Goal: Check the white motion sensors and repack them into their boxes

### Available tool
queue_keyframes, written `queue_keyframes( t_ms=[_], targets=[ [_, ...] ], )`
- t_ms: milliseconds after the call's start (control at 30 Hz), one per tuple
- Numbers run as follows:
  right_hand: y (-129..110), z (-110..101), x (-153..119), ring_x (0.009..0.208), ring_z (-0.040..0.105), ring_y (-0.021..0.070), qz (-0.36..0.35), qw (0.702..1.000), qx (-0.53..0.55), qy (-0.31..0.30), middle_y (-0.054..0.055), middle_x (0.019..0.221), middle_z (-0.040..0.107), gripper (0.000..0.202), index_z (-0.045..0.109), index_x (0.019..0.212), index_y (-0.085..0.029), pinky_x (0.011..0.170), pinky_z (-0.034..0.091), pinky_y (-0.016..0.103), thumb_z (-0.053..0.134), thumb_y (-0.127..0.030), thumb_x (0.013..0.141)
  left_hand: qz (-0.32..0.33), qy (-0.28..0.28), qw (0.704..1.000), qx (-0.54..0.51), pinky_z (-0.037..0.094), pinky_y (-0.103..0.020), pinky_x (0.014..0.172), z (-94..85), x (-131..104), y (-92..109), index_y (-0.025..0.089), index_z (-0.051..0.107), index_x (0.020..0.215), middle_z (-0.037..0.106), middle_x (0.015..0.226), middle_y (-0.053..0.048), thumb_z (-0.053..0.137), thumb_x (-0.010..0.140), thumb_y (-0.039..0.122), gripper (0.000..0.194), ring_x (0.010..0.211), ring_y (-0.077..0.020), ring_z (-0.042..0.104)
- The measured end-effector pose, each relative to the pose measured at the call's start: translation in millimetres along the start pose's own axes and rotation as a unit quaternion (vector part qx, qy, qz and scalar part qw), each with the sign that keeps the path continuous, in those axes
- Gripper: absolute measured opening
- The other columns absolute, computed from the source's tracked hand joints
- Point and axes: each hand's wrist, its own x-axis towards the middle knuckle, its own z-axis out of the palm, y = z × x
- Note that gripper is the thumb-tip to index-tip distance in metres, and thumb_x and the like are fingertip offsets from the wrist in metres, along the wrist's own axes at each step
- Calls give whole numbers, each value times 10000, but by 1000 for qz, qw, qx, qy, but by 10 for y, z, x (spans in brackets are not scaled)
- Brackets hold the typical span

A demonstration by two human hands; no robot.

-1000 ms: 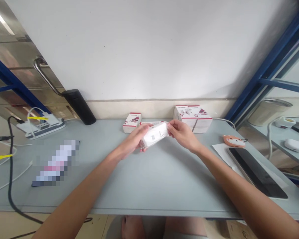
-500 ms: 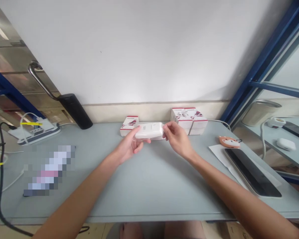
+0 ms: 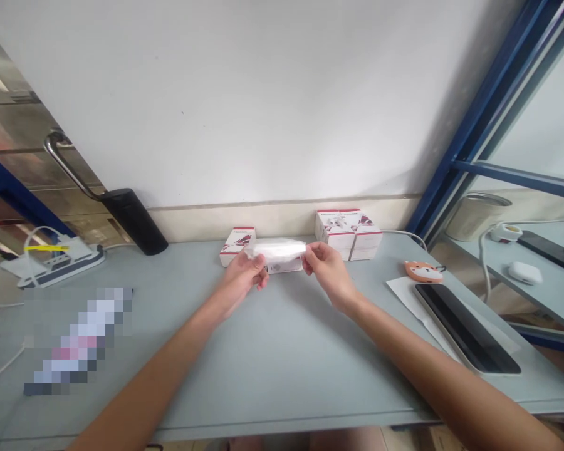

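Over the back middle of the desk, both hands hold a long white item [image 3: 278, 250] in a thin, shiny wrapper; its exact kind does not show. My left hand [image 3: 242, 275] grips its left end, the thumb on the near side and fingers curled beneath. My right hand [image 3: 324, 266] pinches the wrapper's right end between thumb and fingertips. Partly covered by the item, a white box [image 3: 284, 267] lies on the desk just behind. Beside my left hand stands a small white and red box [image 3: 235, 241]. Two similar boxes [image 3: 348, 238] stand side by side past my right hand.
On the right, a dark phone [image 3: 465, 326] lies on white paper [image 3: 399, 293] near an orange animal-faced case [image 3: 423, 272]. To the left are a power strip [image 3: 61, 263] with cables, a black cylinder [image 3: 135, 222] and a pixelated object [image 3: 79, 341]. A white wall [image 3: 263, 113] rises behind.
The white item has turned in my hands, so its slotted face no longer shows and crinkled wrapper faces me. The camera view has shifted slightly.
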Motion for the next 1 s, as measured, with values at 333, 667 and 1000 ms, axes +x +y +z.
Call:
queue_keyframes(
  t_ms=[333,667,1000],
  targets=[
    [14,48,-174,888,644,193,-386,841,-372,-77,92,1128,631,217,625,986,-237,670,482,306,565,-427,1072,-43,25,997,-67,415,-240,495,-20,73,-10,213,645,1040,648,820,-19,589,941,733,533,607,-132,536],
    [24,51,-141,1424,509,407,-389,820,-398,-132,261,1673,253,1188,206,1617,-253,1069,551,583,960,-415,712,-46,-21,955,292,499,-279,592,57,143,348,232,682,1127,715,978,-48,755,831,667,531,840,-229,680],
    [-217,-332,119,1233,638,323,-317,867,-379,66,139,1668,156,921,298,1600,-401,877,662,488,807,-318,837,114,-31,921,371,563,-392,870,157,660,498,280,584,1389,696,1232,-100,523,976,695,589,1060,-269,687]
  ],
)
